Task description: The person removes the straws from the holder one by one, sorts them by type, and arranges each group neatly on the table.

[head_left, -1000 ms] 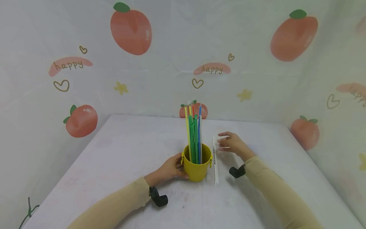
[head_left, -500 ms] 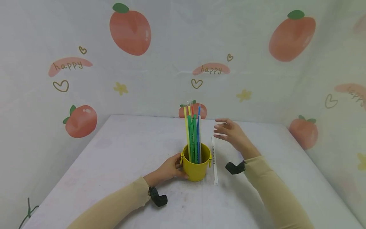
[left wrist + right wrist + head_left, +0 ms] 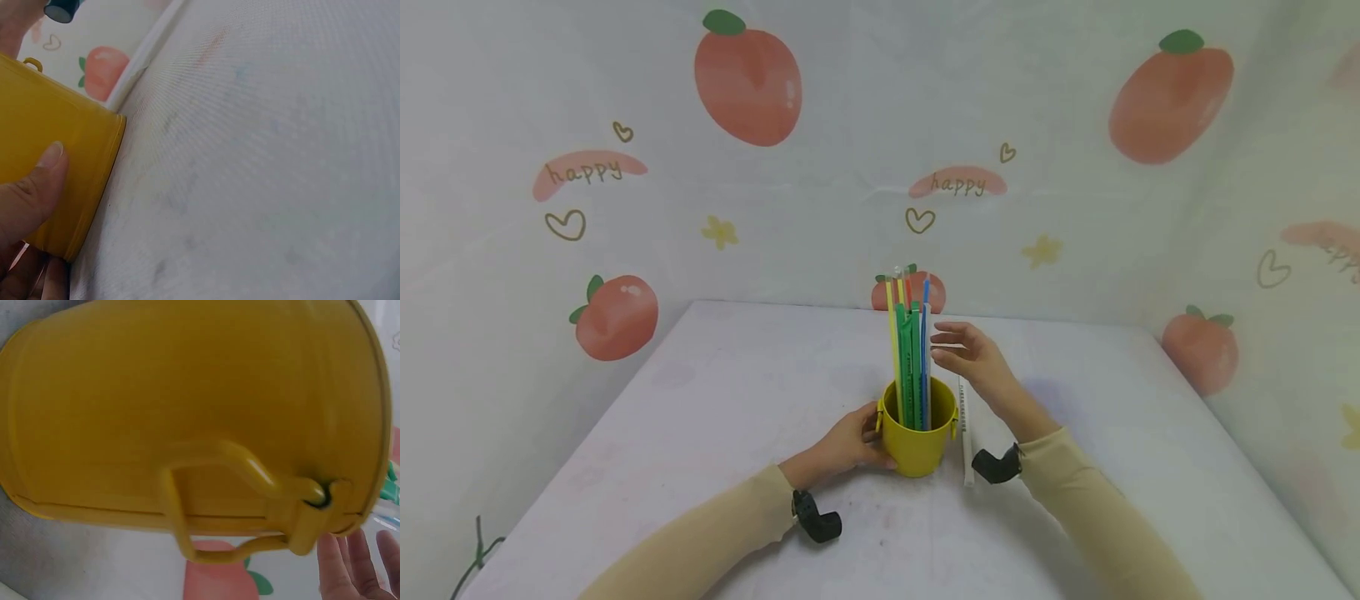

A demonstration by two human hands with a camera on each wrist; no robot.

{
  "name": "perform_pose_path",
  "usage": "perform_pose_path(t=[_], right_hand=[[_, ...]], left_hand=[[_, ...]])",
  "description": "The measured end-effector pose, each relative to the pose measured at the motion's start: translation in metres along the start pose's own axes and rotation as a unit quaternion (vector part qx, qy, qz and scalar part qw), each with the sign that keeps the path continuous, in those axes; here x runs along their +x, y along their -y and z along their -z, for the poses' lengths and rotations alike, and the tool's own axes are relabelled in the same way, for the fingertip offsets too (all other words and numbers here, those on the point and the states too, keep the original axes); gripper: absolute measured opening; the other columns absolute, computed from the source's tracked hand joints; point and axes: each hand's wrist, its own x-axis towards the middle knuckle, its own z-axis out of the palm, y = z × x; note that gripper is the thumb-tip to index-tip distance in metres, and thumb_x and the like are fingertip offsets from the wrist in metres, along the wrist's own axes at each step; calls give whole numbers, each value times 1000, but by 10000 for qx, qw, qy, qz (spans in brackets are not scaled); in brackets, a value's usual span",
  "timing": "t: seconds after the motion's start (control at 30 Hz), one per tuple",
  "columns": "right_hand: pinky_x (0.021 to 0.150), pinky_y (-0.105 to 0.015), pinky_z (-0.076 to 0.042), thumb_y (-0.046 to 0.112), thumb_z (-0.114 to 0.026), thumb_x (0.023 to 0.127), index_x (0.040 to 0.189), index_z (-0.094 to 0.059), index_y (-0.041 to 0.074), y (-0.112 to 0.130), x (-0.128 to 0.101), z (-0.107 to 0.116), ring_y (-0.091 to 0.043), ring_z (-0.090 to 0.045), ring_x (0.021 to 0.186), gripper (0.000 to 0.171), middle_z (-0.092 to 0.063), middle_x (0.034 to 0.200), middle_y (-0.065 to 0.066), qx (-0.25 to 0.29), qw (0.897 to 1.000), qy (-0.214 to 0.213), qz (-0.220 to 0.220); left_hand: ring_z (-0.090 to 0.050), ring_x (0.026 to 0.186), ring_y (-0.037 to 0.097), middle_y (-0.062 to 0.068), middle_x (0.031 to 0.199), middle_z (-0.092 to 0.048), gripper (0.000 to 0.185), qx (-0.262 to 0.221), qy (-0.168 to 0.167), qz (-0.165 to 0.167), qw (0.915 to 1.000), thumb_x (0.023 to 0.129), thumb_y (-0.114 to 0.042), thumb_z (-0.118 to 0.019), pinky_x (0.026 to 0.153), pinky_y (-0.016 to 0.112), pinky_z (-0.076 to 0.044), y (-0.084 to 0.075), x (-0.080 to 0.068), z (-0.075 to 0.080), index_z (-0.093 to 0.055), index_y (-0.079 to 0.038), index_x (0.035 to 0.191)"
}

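Bucket and slender sticks at mid-frame, head view. The work appears well advanced: a cluster of long, slender yellow, green, red, blue and whitish sticks stands upright in the yellow, smooth-sided round bucket, while one long, thin white stick with dark print lies outside it, on the white cloth-covered tabletop, just right of the bucket. That stick alone is seen to be left; its upper end is hidden by the arm.

The bucket stands upright, its mouth open; the sticks rise far above the rim, and their exact number cannot be told. A yellow loop handle hangs at the lower centre of the right-wrist view.

The left hand grips the bucket, thumb and fingers curled about its wall. The right hand hovers just right of the cluster, fingers apart and slightly bent, with nothing visibly held; whether the fingertips touch a stick cannot be told.
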Motion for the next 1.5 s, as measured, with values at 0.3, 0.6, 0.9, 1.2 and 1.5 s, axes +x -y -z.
perform_pose_path(t=[0.3,0.6,0.9,1.2,1.5], right_hand=[[104,-48,-47,17,-66,92,135,-48,4,-8,-3,-8,-36,-57,119,48,-55,130,-21,-329,9991,-102,-264],[101,-43,-51,19,-68,91,130,-53,3,-20,-3,-13,-33,-59,115,45,-57,126,-19,-541,9973,-182,-454],[99,-42,-53,18,-69,90,126,-56,3,-22,-5,-17,-31,-61,111,41,-59,122,-18,-674,9955,-218,-622],[99,-44,-53,14,-67,91,128,-55,2,-22,-8,-18,-32,-62,110,41,-60,121,-18,-726,9940,-250,-780],[93,-36,-56,17,-69,90,123,-58,3,-24,-8,-16,-23,-63,99,37,-63,110,-14,-914,9923,-324,-771]], left_hand=[[-40,138,33,9,149,-44,86,-37,36,-88,9999,73,-8,-84,114,50,-34,0,-1,0,-38,-10,146],[-40,138,34,10,149,-43,87,-9,4,-87,10000,72,-7,-84,114,49,-35,0,-1,0,-38,-10,146],[-40,138,34,10,150,-43,86,-18,10,-76,10000,73,-8,-84,114,49,-35,0,-1,-1,-38,-10,146],[-40,139,34,10,149,-44,86,-44,66,-112,9999,73,-9,-84,114,50,-34,1,-1,0,-38,-10,146],[-40,139,33,9,150,-43,86,5,44,-90,10000,73,-9,-84,114,50,-34,1,-1,0,-38,-11,146]])
